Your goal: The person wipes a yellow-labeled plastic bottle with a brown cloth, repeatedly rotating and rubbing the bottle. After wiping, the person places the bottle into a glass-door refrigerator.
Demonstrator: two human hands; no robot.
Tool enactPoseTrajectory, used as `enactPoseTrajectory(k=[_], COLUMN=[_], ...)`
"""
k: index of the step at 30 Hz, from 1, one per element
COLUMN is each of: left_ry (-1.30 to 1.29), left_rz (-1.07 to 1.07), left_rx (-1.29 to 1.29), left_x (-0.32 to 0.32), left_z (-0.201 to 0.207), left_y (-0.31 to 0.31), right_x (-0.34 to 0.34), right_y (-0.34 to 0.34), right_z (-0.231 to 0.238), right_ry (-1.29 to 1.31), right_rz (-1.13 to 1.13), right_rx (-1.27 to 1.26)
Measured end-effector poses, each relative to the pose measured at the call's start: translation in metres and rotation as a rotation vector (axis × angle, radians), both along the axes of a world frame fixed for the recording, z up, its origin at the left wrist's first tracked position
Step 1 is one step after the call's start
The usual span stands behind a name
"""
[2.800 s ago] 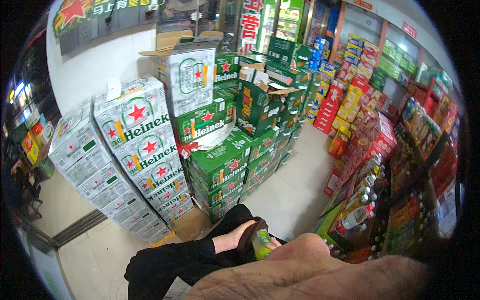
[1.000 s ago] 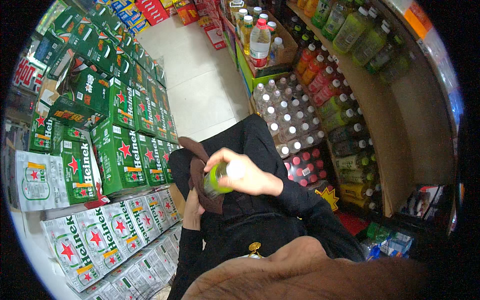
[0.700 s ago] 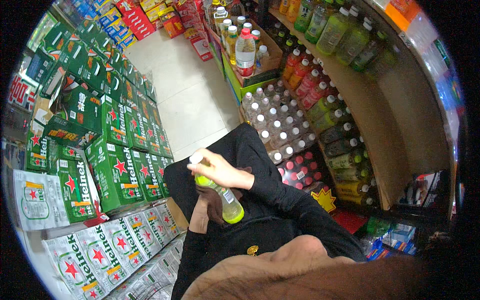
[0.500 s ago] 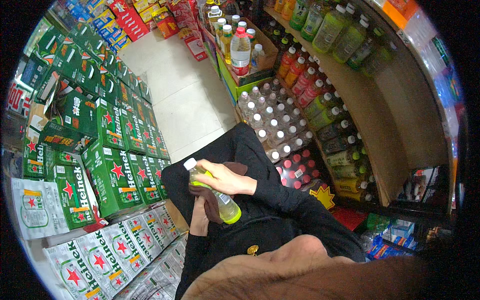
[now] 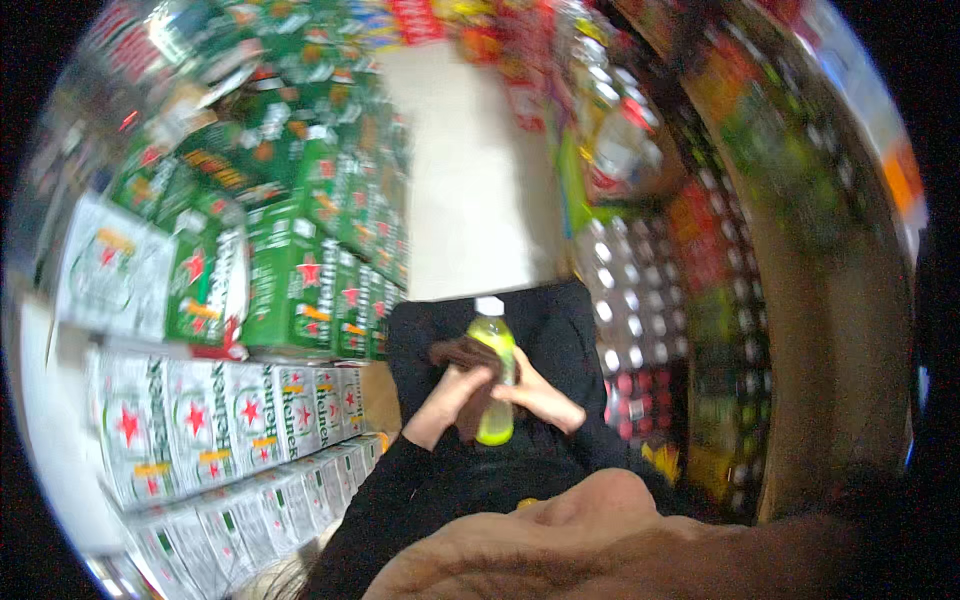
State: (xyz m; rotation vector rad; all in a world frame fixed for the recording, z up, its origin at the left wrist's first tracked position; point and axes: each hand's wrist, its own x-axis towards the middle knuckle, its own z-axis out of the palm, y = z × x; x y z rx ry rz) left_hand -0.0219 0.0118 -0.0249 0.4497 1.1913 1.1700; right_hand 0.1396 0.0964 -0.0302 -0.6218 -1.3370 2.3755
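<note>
A clear plastic bottle with a white cap and a yellow-green label (image 5: 496,335) stands nearly upright in front of my body, above my dark-clothed lap. My left hand (image 5: 455,398) is closed on a brown cloth (image 5: 466,352) and presses it to the bottle's left side. From the right, my right hand (image 5: 541,395) grips the bottle's middle, thumb across its front. Motion blur softens the fingers and the cloth's edges, and the fingers behind the bottle are hidden.
Green beer cartons (image 5: 285,280) stack up on the left, with silver-white cartons (image 5: 190,420) nearer me. Pale floor (image 5: 465,180) runs ahead. On the right are white-capped bottles (image 5: 630,285), a box of bottles (image 5: 620,150) and a brown shelf (image 5: 830,380) carrying more drinks.
The view has swung, with surroundings shifted rightward and blurred. The bottle has turned from leaning left to nearly upright. My right hand has moved from over its upper front to its right side.
</note>
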Motion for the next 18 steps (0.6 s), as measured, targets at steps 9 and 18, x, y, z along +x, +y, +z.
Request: enactPoseTrajectory(k=[9,18], left_ry=[-0.081,0.148], left_rz=[-0.177,-0.21], left_rx=[0.003,0.086], left_x=[0.005,-0.079], left_z=[0.01,0.079], left_y=[0.012,0.0], right_x=[0.003,-0.014], right_y=[0.013,0.045], right_z=[-0.041,0.032], right_ry=[0.004,-0.158], right_rz=[-0.054,-0.029], right_rx=[-0.226,-0.27])
